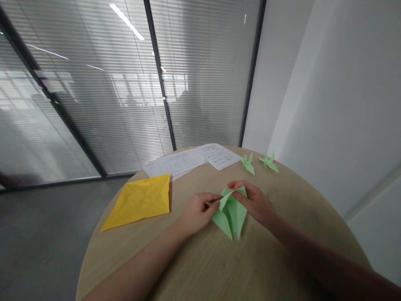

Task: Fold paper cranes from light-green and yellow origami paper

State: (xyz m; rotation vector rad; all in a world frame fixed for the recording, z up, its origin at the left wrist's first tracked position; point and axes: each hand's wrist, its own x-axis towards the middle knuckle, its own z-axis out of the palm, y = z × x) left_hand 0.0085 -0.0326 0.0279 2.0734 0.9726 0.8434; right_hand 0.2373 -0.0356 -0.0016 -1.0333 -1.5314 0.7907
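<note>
A sheet of light green origami paper (pixel 239 213), partly folded with creased flaps and two points toward me, is held just over the table between both hands. My left hand (pixel 200 211) pinches its left edge between thumb and fingers. On the upper right, my right hand (pixel 252 200) grips the top flap, thumb on the near side and fingers behind. The flap stands raised, opening a hollow in the paper. Beyond my right hand sit two finished green paper cranes, one (pixel 248 164) closer to the middle and the other (pixel 269 162) farther right.
The round wooden table (pixel 200 267) has a curved edge. A creased yellow paper sheet (pixel 140 198) lies at the left, by the rim. Printed white sheets (pixel 219 156) overlap at the back. Behind stand glass partitions with blinds (pixel 206 83) and a white wall (pixel 354 104) at right.
</note>
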